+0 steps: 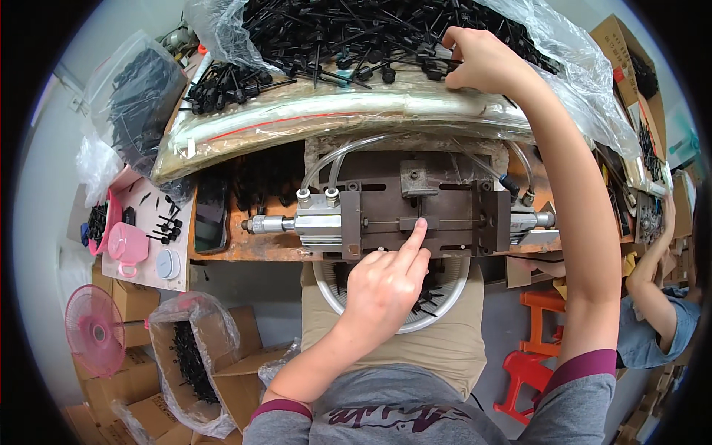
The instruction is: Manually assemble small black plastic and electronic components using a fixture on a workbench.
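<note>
A dark metal clamping fixture [454,174] sits on the orange-brown bench [282,248], directly in front of the person. The left hand [386,285] reaches over its near edge, index finger straight, the tip over a small block at the fixture's middle; the other fingers curl toward the palm, and whether they hold anything cannot be told from above. A silver pneumatic cylinder flanks each side, the left one [319,220] and the right one [526,220], with clear air tubes [334,163] rising behind.

Beyond, a heap of black stemmed plastic parts [319,33] lies on a raised shelf with a plastic-wrapped edge [356,111]. The right hand [489,63] is at the heap's near right side, thumb and fingers bent and parted.

On the lap, below the fixture, a white basin [323,293] contains more such parts. Farther left stand a pink mug [127,243] and a pink fan [95,330]; at right are red stools [523,378] and a co-worker's arm [653,259].
</note>
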Demonstrator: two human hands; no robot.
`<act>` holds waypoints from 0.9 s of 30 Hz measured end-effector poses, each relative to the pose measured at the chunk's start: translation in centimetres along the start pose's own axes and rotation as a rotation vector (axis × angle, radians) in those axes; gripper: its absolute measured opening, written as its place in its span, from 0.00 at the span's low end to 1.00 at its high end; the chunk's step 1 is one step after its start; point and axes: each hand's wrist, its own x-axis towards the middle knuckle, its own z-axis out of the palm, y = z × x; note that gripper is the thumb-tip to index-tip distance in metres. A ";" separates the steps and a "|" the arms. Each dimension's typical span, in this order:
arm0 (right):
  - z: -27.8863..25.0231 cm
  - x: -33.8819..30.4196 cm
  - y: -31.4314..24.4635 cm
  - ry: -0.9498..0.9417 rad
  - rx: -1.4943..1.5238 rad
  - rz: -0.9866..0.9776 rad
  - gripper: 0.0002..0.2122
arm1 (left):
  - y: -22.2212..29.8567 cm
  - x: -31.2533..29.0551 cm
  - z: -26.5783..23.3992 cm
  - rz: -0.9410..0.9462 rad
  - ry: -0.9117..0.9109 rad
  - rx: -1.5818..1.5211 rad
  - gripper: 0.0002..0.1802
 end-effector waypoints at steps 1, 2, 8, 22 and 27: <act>0.0 0.6 0.3 -0.027 -0.025 -0.013 0.28 | -0.1 0.0 0.2 -0.001 0.000 -0.004 0.13; 0.2 0.8 0.5 -0.013 -0.065 -0.058 0.27 | -0.1 0.0 0.3 -0.002 0.000 -0.008 0.13; -0.9 -0.1 0.6 0.015 -0.083 -0.131 0.16 | -0.1 -0.1 0.1 -0.018 -0.020 -0.018 0.13; -2.4 -9.3 -4.8 0.518 0.712 -0.107 0.06 | 0.5 0.5 -2.2 -0.140 0.122 -0.452 0.18; 2.7 -17.3 -9.4 0.627 0.248 -0.657 0.16 | 0.8 1.0 -3.8 -0.282 0.372 -0.830 0.21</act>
